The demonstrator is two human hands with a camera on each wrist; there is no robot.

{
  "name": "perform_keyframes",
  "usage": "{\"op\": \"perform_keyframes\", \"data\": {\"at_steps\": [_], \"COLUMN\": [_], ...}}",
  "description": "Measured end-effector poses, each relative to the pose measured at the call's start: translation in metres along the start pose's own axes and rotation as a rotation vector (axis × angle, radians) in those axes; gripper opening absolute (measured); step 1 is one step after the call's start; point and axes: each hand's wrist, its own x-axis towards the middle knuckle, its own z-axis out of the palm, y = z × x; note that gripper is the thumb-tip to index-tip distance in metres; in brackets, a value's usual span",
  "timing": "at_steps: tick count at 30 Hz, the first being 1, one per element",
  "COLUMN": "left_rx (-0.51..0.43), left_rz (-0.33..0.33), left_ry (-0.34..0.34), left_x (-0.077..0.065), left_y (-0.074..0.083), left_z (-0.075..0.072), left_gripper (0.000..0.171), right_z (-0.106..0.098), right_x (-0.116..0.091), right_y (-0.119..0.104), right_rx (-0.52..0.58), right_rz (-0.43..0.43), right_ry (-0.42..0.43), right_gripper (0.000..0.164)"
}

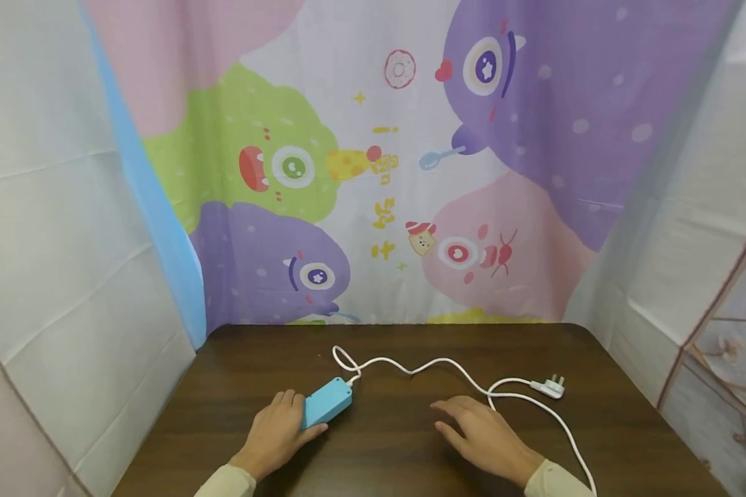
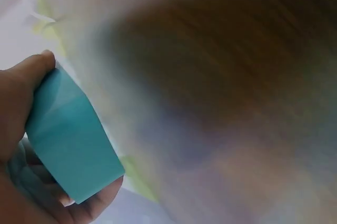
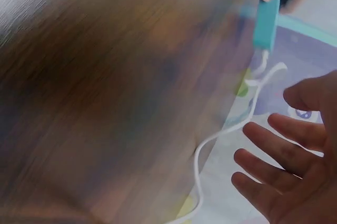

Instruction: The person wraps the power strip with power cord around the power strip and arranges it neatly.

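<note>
A light-blue power strip (image 1: 328, 402) lies at a slant on the brown table, left of the middle. My left hand (image 1: 276, 431) grips its near end, thumb along one side and fingers round the other; the left wrist view shows the blue end of the strip (image 2: 76, 137) within the hand. From its far end runs a white cord (image 1: 441, 360), looped near the strip and wavy to the right. A three-pin plug (image 1: 550, 388) lies at the right with its pins up. My right hand (image 1: 481, 438) is beside the cord, its fingers spread and holding nothing in the right wrist view.
The dark wooden table (image 1: 385, 455) has rounded far corners. A curtain (image 1: 373, 276) with cartoon monsters hangs along its far edge, and pale cloth (image 1: 68, 207) hangs at the left. Part of the cord crosses itself near the plug and leaves the head view at bottom right.
</note>
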Motion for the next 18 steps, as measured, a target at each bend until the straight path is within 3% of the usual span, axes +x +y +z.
{"op": "perform_keyframes", "data": {"at_steps": [5, 11, 15, 18], "left_rx": [0.002, 0.039, 0.038, 0.019], "left_rz": [0.051, 0.183, 0.234, 0.249], "left_ry": [0.092, 0.209, 0.239, 0.248], "left_x": [0.005, 0.008, 0.006, 0.004], "left_y": [0.022, 0.042, 0.051, 0.056], "left_z": [-0.02, -0.033, -0.037, -0.038], "left_gripper": [0.061, 0.066, 0.067, 0.066], "right_z": [0.0, -0.004, -0.004, -0.003], "right_x": [0.014, 0.035, 0.044, 0.045], "right_y": [-0.014, -0.033, -0.039, -0.037], "right_rx": [0.109, 0.195, 0.109, -0.079], "right_rz": [-0.004, 0.058, 0.06, 0.006], "right_ry": [0.133, 0.27, 0.317, 0.364], "right_gripper": [0.026, 0.04, 0.046, 0.047]}}
